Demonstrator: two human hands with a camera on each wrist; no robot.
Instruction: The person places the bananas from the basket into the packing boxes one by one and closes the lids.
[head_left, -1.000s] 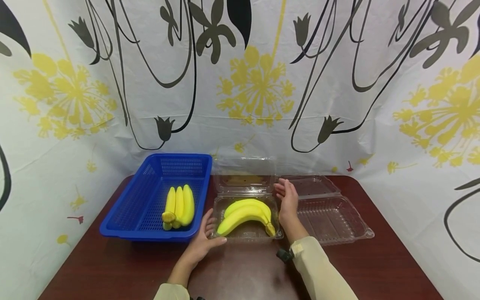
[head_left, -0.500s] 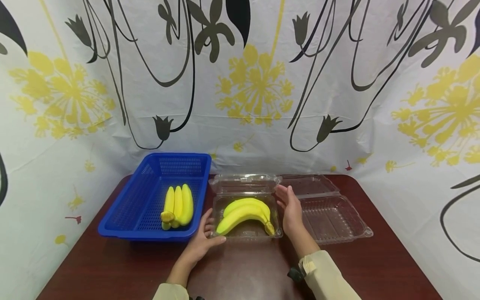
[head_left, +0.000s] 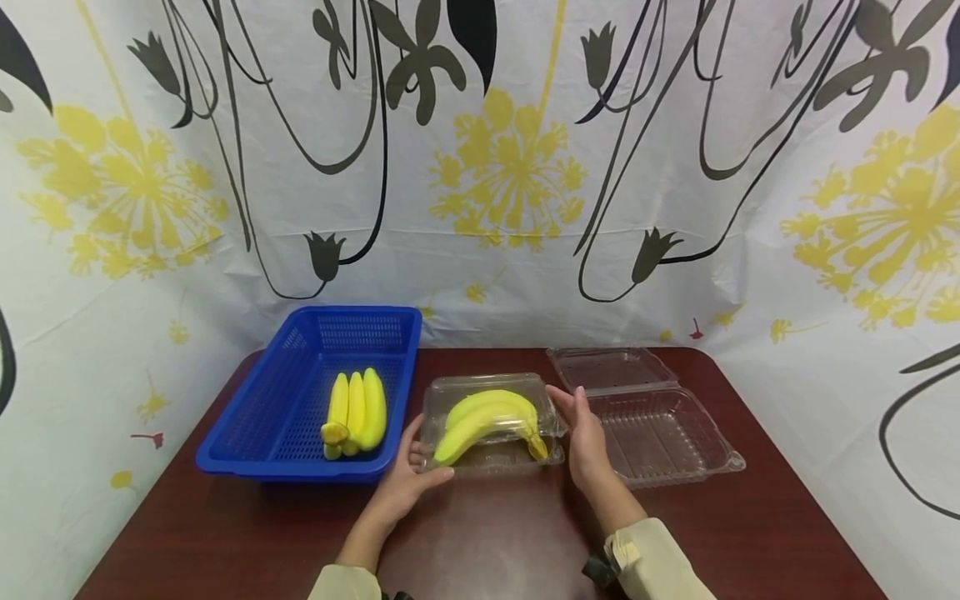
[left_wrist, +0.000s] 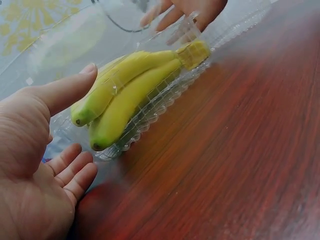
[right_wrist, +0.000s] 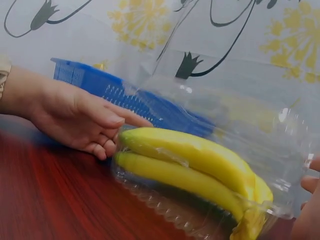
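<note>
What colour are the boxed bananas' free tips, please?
The free tips are green, shown best in the left wrist view.

Head cam looks forward and down over the table (head_left: 495, 533), farthest back. Left wrist cam: close, tilted, facing right along the bananas (left_wrist: 137, 90). Right wrist cam: close, low, facing left toward the blue basket (right_wrist: 92, 82). Wrist views share the bananas.

The reddish-brown table (head_left: 495, 542) before me bore a blue perforated basket (head_left: 285, 471), a clear clamshell (head_left: 480, 457) and, rightmost, a second clamshell (head_left: 660, 433) lying open.
</note>
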